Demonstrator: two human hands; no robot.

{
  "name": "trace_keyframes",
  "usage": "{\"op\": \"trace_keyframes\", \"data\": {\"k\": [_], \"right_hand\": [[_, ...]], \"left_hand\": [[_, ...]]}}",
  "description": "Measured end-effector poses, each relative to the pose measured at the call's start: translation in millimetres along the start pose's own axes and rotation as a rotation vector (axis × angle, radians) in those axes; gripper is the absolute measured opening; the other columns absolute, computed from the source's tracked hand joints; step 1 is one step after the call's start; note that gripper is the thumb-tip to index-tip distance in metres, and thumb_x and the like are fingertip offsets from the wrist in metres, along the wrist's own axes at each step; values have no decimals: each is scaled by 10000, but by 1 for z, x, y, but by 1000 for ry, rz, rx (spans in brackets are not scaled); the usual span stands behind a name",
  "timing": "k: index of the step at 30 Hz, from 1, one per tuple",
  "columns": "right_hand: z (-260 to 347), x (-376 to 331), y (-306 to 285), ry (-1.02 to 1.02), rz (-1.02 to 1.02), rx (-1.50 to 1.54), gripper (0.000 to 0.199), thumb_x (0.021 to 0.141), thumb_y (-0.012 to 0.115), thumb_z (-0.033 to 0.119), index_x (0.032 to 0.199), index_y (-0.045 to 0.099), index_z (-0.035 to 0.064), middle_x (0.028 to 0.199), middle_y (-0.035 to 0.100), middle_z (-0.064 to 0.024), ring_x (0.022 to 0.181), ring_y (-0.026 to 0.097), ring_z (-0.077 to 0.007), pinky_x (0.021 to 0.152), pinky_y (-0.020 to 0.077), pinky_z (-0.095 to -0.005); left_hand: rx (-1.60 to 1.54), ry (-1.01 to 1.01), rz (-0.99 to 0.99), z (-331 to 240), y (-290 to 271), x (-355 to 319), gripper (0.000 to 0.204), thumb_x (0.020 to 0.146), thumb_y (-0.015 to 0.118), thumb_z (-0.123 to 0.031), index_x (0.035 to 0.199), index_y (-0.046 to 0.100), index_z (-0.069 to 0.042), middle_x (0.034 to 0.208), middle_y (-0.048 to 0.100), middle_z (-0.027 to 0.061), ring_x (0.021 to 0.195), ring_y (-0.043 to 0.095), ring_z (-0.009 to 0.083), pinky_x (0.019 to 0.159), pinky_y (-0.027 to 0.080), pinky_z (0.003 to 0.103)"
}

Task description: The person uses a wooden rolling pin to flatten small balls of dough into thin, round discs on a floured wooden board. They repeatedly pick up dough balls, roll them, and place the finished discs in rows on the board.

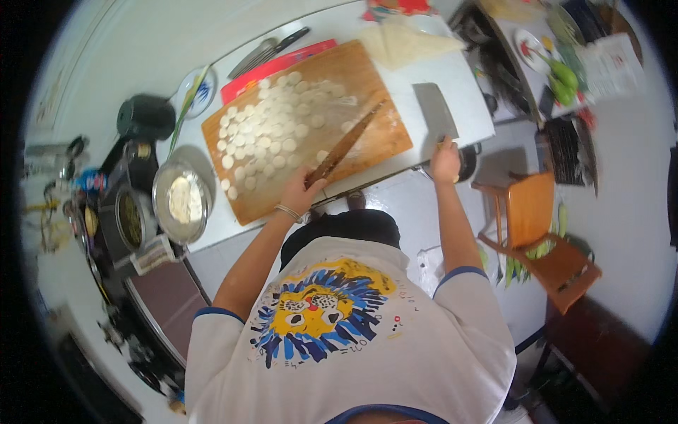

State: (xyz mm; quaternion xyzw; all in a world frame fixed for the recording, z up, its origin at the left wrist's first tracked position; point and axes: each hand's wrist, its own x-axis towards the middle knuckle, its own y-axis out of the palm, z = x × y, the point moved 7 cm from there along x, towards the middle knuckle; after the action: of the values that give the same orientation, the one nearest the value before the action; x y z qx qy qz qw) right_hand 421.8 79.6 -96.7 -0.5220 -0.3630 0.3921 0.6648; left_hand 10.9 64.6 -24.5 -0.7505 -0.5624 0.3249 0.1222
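My left hand (301,193) is closed around the near end of a long dark wooden rolling pin (347,144), which slants up and right over the wooden board (385,134). Many small round pieces of dough (272,124) lie on the board's left and middle, with flour dusted around them. At the board's right, my right hand (445,162) grips a cleaver (434,111) by its handle. Its broad grey blade points away from me over the white tabletop, and the fist hides most of the handle.
A metal bowl of dough (185,201) stands left of the board. Behind the board lie a red box (244,81) and a black-handled knife (292,39). A pale cloth (406,46) sits at the back right. Wooden chairs (531,208) stand on the floor at right.
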Motion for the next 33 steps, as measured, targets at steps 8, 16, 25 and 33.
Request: {"op": "trace_keyframes", "data": {"k": [8,16,25,33], "right_hand": [[74,40,-9,-234,-105,167,584,778,718,195,1305,501,63,1007,582,-167,1032,562,-366,909,455,-476],[208,-40,-22,-1094,492,191,550,725,771,208,1229,575,112,1172,619,-104,1104,580,-280,904,457,-438],[131,6,2,-300,266,406,318,867,678,245,1078,582,28,953,643,-180,880,615,-402,761,488,-455],[147,26,41,-176,165,308,401,897,630,220,1215,492,18,1111,567,-213,1039,560,-414,840,465,-489]], "left_hand": [[3,37,-7,40,-1,-1,372,832,735,-277,1039,594,-2,855,655,149,749,629,258,704,504,376],[182,141,115,16,10,5,464,827,708,-261,1189,551,-17,1079,616,193,951,598,365,859,488,415],[380,-28,-600,63,-54,7,671,788,723,-389,1360,496,-124,1450,343,234,1353,304,412,1085,260,559],[635,77,-140,58,20,44,686,774,673,-531,1391,478,-304,1565,208,142,1445,146,388,1078,45,724]]}}
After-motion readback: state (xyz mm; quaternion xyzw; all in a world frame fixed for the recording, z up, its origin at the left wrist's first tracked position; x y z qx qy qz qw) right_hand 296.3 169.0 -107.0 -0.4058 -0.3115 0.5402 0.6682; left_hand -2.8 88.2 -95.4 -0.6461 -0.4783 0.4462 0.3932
